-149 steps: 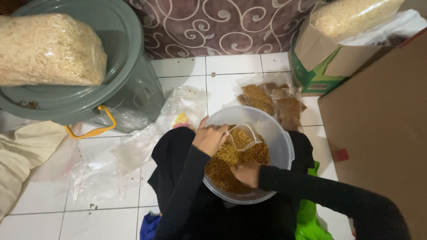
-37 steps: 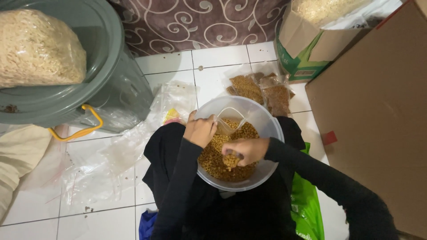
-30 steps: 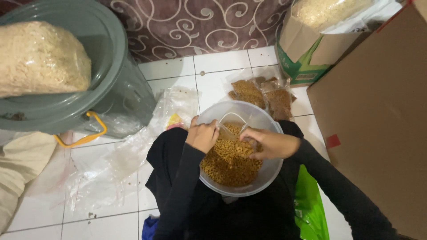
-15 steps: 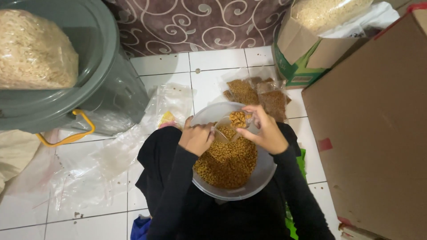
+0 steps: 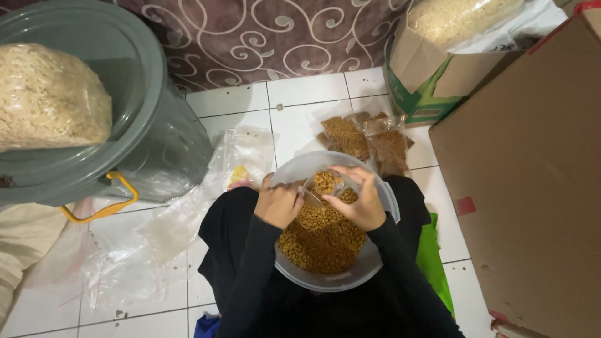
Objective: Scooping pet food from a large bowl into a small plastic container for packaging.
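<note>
A clear round plastic bowl [image 5: 374,263] rests on my lap, holding golden-brown snack pellets [image 5: 319,241]. Over its far side both hands hold a small clear plastic bag [image 5: 324,184] partly filled with the same pellets. My left hand [image 5: 278,203] grips the bag's left edge. My right hand [image 5: 360,199] curls around its right side and top. Black sleeves cover both arms.
Filled small bags of pellets [image 5: 366,139] lie on the white tiled floor beyond the bowl. A grey-green bin [image 5: 147,125] with a large bag of pale snacks [image 5: 50,97] stands at left. Empty clear bags [image 5: 169,225] lie beside it. Cardboard boxes [image 5: 532,175] stand at right.
My right hand has left the pellets and come up to the small bag. Both hands now hold the bag, with pellets in it, over the far side of the bowl.
</note>
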